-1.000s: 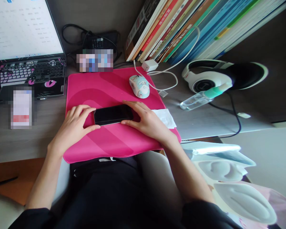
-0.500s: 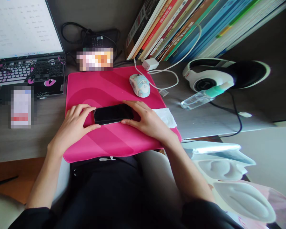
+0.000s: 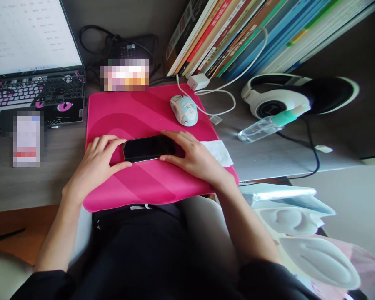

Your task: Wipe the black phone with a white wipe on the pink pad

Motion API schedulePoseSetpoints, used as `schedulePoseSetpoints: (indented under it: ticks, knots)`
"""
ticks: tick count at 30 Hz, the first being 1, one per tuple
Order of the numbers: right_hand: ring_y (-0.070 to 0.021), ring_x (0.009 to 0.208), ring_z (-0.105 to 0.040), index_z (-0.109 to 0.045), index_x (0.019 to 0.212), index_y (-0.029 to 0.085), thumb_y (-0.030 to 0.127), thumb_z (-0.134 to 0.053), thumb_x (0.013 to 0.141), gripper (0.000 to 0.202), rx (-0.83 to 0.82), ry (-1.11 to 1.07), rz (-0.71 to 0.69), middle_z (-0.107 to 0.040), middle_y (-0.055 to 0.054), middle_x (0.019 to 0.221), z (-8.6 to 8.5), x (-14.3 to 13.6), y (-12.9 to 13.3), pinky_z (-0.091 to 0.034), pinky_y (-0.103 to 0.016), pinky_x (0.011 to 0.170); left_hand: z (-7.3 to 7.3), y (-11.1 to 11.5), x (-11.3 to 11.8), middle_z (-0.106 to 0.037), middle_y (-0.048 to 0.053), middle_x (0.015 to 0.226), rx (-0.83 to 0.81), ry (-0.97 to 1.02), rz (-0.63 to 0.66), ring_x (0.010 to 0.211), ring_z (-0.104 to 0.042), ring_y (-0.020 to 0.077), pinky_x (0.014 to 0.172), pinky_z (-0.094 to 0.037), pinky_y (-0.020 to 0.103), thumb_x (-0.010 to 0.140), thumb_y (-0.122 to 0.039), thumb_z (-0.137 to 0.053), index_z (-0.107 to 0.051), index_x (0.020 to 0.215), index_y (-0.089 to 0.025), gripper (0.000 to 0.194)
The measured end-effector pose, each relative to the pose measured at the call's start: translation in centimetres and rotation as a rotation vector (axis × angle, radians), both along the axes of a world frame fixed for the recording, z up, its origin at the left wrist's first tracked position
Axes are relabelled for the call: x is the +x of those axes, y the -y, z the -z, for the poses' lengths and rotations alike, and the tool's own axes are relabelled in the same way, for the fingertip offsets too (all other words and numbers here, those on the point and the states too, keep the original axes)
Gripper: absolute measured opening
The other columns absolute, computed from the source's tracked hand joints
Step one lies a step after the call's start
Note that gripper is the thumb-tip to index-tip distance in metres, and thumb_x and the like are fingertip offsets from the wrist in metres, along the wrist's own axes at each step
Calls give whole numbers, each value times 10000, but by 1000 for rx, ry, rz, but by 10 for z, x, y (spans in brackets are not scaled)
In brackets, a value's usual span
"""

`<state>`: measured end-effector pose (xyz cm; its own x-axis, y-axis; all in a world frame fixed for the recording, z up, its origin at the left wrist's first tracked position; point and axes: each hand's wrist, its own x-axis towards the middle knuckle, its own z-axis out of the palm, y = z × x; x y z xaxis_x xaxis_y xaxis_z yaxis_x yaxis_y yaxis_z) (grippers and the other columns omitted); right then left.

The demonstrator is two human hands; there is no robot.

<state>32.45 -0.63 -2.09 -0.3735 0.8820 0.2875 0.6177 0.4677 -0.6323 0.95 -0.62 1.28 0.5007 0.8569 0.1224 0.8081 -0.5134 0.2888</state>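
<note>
Pinching phone [image 3: 148, 148]: edges held by left hand [image 3: 98, 160], right hand [image 3: 192, 156].
Paper [image 3: 219, 153], three o'clock: could be snagged here if right wrist [image 3: 224, 179] slides!

glossy black phone [image 3: 148, 148]; matt, smooth pink mat [image 3: 150, 183].

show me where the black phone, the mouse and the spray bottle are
black phone [image 3: 148, 148], head view, middle of its dark screen
mouse [image 3: 184, 110], head view, middle of its patterned top
spray bottle [image 3: 256, 129], head view, its clear body
</note>
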Motion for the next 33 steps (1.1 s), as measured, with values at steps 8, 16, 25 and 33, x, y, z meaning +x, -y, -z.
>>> schedulePoseSetpoints:
  ticks: [8, 16, 25, 33]
  knots:
    - [-357, 1404, -610, -552, 1577, 271, 447, -742, 994, 638, -7, -3, -4, -657, -137, 1524, 0, 0, 0, -493, -584, 1197, 0, 0, 1, -554, 106, 1482, 5, -11, 3, 1380, -532, 334, 1219, -423, 535, 1024, -547, -670, -489, 1548, -285, 613]
    - [-362, 1400, -611, -549, 1579, 310, 466, -728, 995, 631, -19, 1, 6, -666, -118, 1514, -2, -1, 1, -490, -604, 1197, 0, 1, 1, -544, 110, 1495, -8, -4, -2, 1398, -517, 348, 1222, -406, 562, 1020, -537, -681, -483, 1554, -315, 612]
    - [-358, 1399, -612, -553, 1579, 294, 458, -733, 995, 633, -18, 7, 8, -665, -123, 1509, -2, -1, 1, -488, -590, 1204, -1, 1, 2, -541, 106, 1495, -20, -5, -7, 1398, -514, 346, 1224, -406, 548, 1021, -535, -679, -488, 1549, -310, 605]
    - [-361, 1398, -614, -548, 1582, 300, 456, -736, 994, 637, -7, 10, 4, -667, -127, 1508, -1, -1, 1, -490, -604, 1199, -1, 1, 1, -545, 107, 1487, -11, 0, -3, 1393, -520, 341, 1226, -407, 543, 1016, -539, -686, -490, 1547, -302, 614]
